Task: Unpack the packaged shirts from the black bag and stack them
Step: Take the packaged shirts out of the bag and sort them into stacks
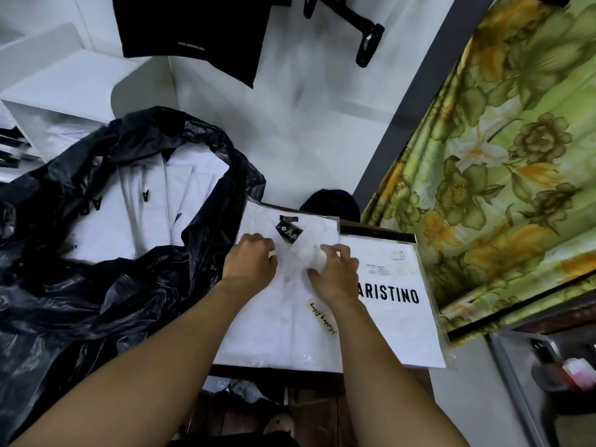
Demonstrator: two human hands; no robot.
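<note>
Packaged shirts (283, 337), two overlapping, left hand (250, 262), right hand (335, 274) gripping upper one

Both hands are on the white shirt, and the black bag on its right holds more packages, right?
No: the head view shows the bag left of the shirt. The left hand and right hand are on the shirt, and the bag holds more packages.

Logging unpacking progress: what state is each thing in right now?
Crumpled black plastic bag: open, packs inside.
White packaged shirts in the bag: not yet taken out.
White collared shirt in clear wrap: flat, topmost on the stack.
White ARISTINO-printed pack: flat, partly covered by that shirt.
Left hand: fingers curled on the collared shirt.
Right hand: pinching its wrap.
</note>
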